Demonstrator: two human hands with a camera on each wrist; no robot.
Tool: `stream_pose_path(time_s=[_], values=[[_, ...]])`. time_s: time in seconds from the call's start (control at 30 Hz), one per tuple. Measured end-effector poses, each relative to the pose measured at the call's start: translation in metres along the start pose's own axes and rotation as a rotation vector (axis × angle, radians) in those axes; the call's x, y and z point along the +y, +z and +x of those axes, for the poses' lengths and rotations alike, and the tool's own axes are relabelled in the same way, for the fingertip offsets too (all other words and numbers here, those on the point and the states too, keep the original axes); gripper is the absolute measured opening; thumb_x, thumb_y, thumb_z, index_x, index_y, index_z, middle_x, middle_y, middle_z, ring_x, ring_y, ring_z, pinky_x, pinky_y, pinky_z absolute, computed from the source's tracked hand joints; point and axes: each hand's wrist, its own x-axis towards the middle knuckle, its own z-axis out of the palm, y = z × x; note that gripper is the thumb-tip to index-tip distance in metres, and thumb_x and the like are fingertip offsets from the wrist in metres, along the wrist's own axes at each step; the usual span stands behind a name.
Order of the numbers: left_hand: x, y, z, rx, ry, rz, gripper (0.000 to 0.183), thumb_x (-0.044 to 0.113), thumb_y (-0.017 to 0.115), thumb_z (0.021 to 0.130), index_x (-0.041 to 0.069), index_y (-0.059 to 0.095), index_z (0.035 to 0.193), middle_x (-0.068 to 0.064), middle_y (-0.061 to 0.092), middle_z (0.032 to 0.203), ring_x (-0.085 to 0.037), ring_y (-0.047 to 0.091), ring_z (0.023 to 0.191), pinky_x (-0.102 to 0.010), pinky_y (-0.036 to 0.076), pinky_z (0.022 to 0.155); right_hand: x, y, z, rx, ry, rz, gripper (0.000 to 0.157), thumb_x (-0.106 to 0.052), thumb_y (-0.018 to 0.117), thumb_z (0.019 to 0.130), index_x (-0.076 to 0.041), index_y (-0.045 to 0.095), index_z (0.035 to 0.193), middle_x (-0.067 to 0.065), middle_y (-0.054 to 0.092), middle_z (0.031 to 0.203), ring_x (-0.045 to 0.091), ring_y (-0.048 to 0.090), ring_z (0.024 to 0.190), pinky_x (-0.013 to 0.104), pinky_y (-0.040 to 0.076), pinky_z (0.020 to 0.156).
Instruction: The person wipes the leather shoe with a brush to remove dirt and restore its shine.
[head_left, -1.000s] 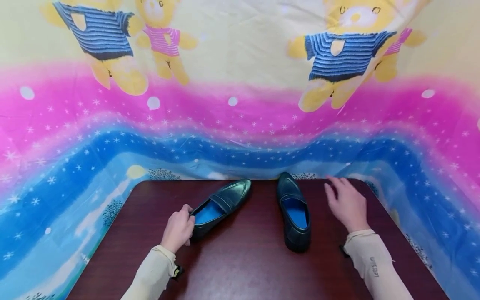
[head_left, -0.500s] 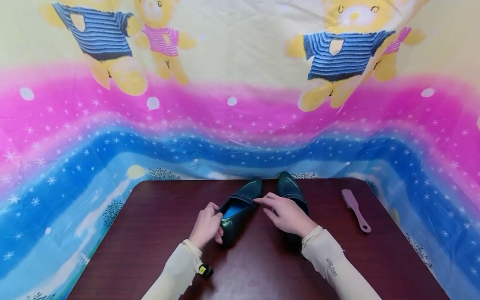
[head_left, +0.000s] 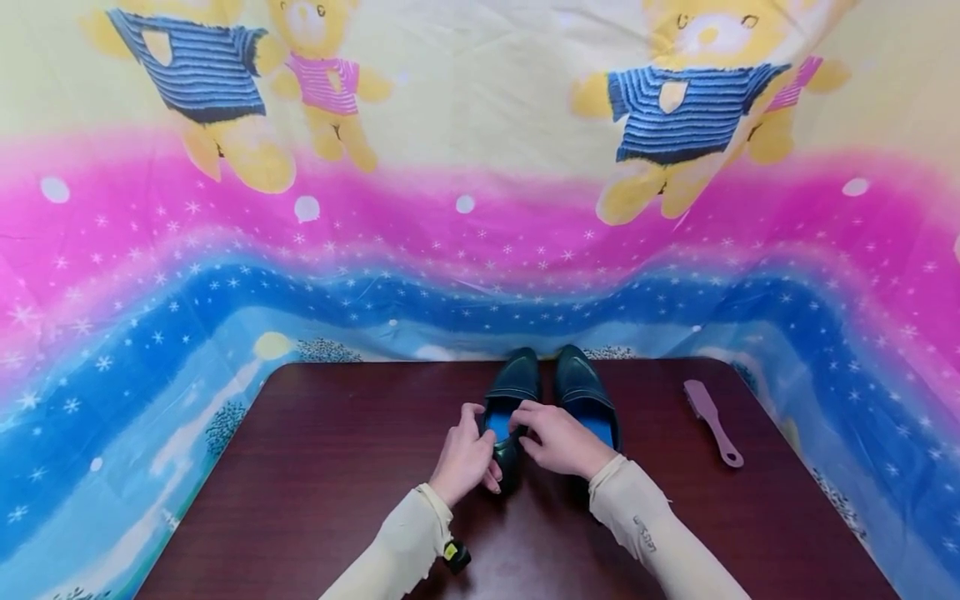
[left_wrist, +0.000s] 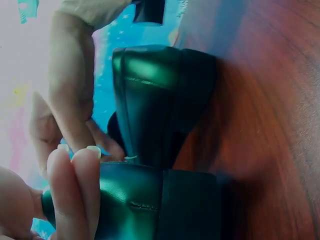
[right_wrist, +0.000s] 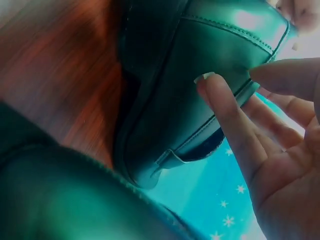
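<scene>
Two dark green loafers with blue insoles stand side by side on the table, toes pointing away. My left hand [head_left: 463,457] grips the heel of the left loafer [head_left: 516,377], fingers [left_wrist: 75,185] wrapped over its back edge in the left wrist view. At that loafer's inner side, my right hand [head_left: 564,439] pinches the rim of the opening, as the right wrist view shows with the fingers [right_wrist: 227,102] along the leather. The right loafer [head_left: 582,379] stands just beyond a narrow gap; my right hand and sleeve cover its heel.
A mauve brush [head_left: 712,421] with a holed handle lies on the right of the dark red-brown wooden table [head_left: 337,467]. Behind the table's far edge hangs a cloth [head_left: 465,242] printed with bears and snowflakes.
The left loafer has slid right and turned until nearly parallel with the other. My right hand came in from the right, past the brush it had been covering, to the left loafer's rim.
</scene>
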Motion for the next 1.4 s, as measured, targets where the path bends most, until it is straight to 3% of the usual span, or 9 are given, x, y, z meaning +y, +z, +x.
stream_pose_path(time_s=[0.33, 0.6, 0.8, 0.97, 1.17, 1.4], values=[[-0.002, 0.018, -0.002, -0.042, 0.011, 0.055, 0.056, 0.016, 0.049, 0.106, 0.003, 0.024, 0.155, -0.009, 0.066, 0.058, -0.023, 0.063, 0.041, -0.034, 0.057, 0.053, 0.007, -0.005, -0.003, -0.034, 0.03, -0.044, 0.02, -0.001, 0.068, 0.089, -0.02, 0.065, 0.086, -0.004, 0.054, 0.086, 0.01, 0.048, 0.065, 0.026, 0.045, 0.064], [-0.009, 0.013, -0.003, -0.119, -0.002, 0.106, 0.069, 0.047, 0.05, 0.108, 0.011, 0.024, 0.162, -0.008, 0.068, 0.069, -0.024, 0.067, 0.053, -0.033, 0.058, 0.069, 0.016, -0.011, -0.007, -0.036, 0.065, -0.058, 0.025, -0.001, 0.069, 0.088, -0.023, 0.059, 0.079, -0.006, 0.049, 0.083, 0.01, 0.047, 0.064, 0.026, 0.044, 0.062], [-0.017, 0.008, -0.002, -0.155, 0.008, 0.17, 0.069, 0.051, 0.05, 0.107, 0.014, 0.031, 0.162, -0.012, 0.065, 0.087, -0.026, 0.068, 0.064, -0.035, 0.057, 0.067, 0.023, -0.017, -0.012, -0.044, 0.049, -0.088, 0.026, -0.001, 0.07, 0.086, -0.023, 0.058, 0.078, -0.006, 0.047, 0.081, 0.011, 0.045, 0.065, 0.027, 0.042, 0.063], [-0.018, 0.008, 0.0, -0.165, 0.011, 0.22, 0.07, 0.053, 0.051, 0.106, 0.018, 0.032, 0.163, -0.013, 0.065, 0.096, -0.026, 0.065, 0.067, -0.036, 0.054, 0.061, 0.027, -0.021, -0.016, -0.04, 0.031, -0.146, 0.026, -0.005, 0.072, 0.085, -0.025, 0.058, 0.077, -0.01, 0.048, 0.081, 0.01, 0.044, 0.072, 0.028, 0.042, 0.066], [-0.018, 0.01, 0.0, -0.184, 0.006, 0.225, 0.069, 0.054, 0.051, 0.105, 0.022, 0.032, 0.163, -0.015, 0.064, 0.1, -0.028, 0.064, 0.063, -0.042, 0.056, 0.057, 0.029, -0.024, -0.021, -0.021, 0.031, -0.254, 0.025, -0.01, 0.076, 0.083, -0.028, 0.06, 0.076, -0.012, 0.054, 0.083, 0.013, 0.042, 0.082, 0.036, 0.043, 0.075], [-0.023, 0.011, 0.0, -0.226, 0.015, 0.203, 0.067, 0.053, 0.051, 0.106, 0.027, 0.03, 0.164, -0.003, 0.062, 0.121, -0.03, 0.065, 0.07, -0.042, 0.056, 0.058, 0.032, -0.023, -0.027, 0.013, 0.017, -0.274, 0.027, -0.009, 0.075, 0.083, -0.028, 0.058, 0.074, -0.011, 0.055, 0.084, 0.015, 0.047, 0.089, 0.045, 0.046, 0.086]])
